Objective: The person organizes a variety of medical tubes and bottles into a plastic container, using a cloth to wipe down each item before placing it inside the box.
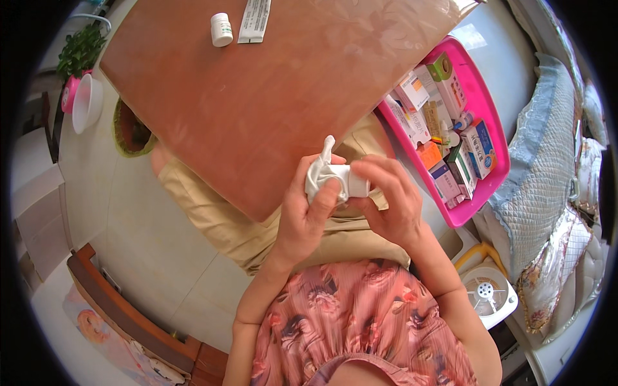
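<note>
Above my lap, near the table's close corner, my left hand (301, 215) is closed around a small white bottle (358, 184). A white cloth-like wrap (320, 177) covers the part of the bottle in that hand, and a twisted end of it sticks up past my fingers. The bottle lies sideways, its bare white end toward the right. My right hand (396, 196) has its fingers and thumb curled around that bare end. Whether the end is a cap is hard to make out.
On the brown table (257, 116) stand a white pill bottle (221, 30) and a flat silver-white packet (254, 20). To the right sits a pink tray (492, 186) full of medicine boxes. A small white fan (489, 296), quilted cushion (531, 141) and potted plant (82, 51) are around.
</note>
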The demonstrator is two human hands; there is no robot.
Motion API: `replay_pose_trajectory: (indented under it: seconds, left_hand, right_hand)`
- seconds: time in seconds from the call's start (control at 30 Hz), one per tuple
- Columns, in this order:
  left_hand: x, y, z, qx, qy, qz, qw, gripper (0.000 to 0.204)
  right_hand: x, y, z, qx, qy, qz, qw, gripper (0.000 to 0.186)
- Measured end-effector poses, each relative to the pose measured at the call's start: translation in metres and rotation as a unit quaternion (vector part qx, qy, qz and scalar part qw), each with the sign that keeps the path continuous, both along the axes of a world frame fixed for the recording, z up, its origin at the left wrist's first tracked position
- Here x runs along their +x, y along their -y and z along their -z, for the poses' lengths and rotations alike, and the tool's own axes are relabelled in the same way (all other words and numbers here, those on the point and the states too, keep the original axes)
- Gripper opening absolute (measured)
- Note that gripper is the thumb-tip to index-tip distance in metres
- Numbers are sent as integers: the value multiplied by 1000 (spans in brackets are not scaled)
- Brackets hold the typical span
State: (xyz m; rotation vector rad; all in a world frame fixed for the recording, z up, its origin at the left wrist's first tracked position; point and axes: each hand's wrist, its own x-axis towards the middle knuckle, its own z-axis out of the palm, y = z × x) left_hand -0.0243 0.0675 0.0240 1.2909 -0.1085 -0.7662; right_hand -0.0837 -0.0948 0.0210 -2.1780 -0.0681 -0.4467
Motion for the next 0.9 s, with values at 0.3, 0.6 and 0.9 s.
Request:
replay_pose_trajectory:
  seconds: [0.3,0.6,0.9]
  left_hand:
    - [-9,6,9,75,195,-35,977,38]
    - [-9,2,9,81,257,-23,963,42]
    - [-11,3,11,61,242,-27,968,44]
  right_hand:
    - [-1,9,-20,-29,-161,-32,986,41]
    - [3,9,-18,-20,-166,-29,986,34]
    - [-2,8,-22,234,-216,8,948,40]
